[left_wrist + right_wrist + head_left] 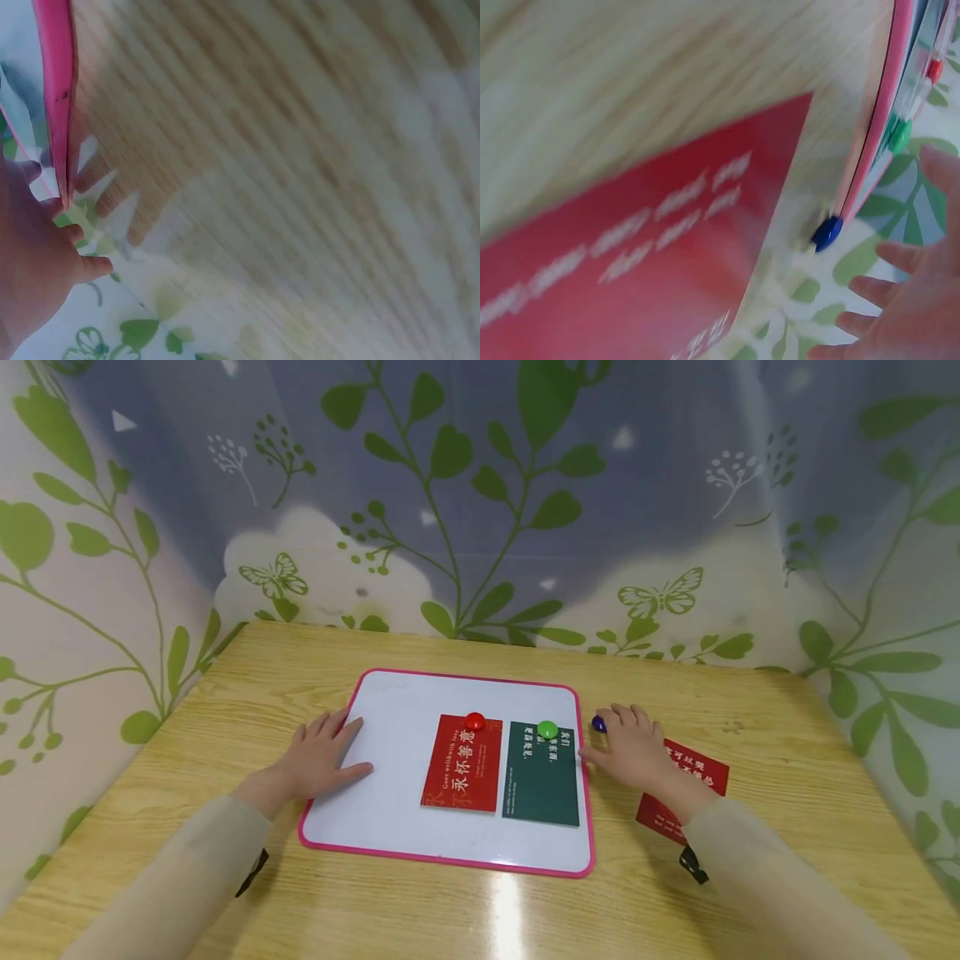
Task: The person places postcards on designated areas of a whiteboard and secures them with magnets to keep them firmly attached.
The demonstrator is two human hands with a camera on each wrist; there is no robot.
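A white magnetic board (pixel 390 727) with a pink rim lies flat on the table. My left hand (pixel 318 760) rests on its left edge, fingers spread. On the board, a red round magnet (pixel 475 722) sits at the top of a red card (pixel 465 772), and a light green magnet (pixel 547 729) at the top of a dark green card (pixel 540 789). Beyond the board's right rim, my right hand (pixel 630 752) hovers with fingers extended, close to a dark blue magnet (pixel 598 724). In the right wrist view, a gap shows between those fingers and the blue magnet (pixel 827 233).
Another red card (pixel 708 768) with white writing lies right of the board, partly hidden under my right forearm. The wooden table (pixel 420 910) meets curtains (pixel 480 527) printed with leaves at the back and sides.
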